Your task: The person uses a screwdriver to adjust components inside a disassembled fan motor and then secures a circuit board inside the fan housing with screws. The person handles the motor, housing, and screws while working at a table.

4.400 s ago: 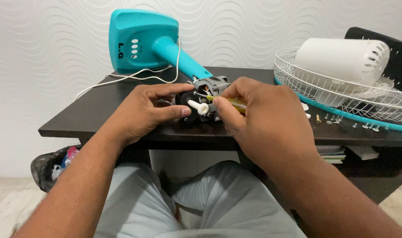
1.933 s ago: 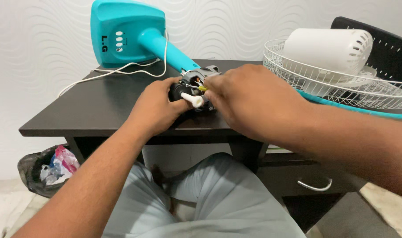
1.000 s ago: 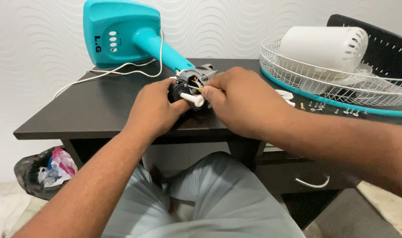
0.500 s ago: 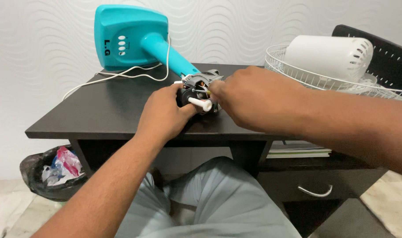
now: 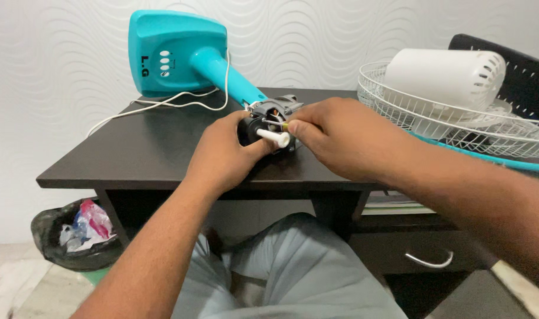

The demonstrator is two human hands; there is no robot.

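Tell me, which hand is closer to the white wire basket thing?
Right. The right hand is at the fan motor, on the side toward the white wire guard. The left hand grips the motor from the far side.

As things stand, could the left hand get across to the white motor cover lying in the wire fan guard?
Probably not directly. The left hand grips the fan motor, and the right hand and its forearm lie across the path to the white motor cover in the wire fan guard.
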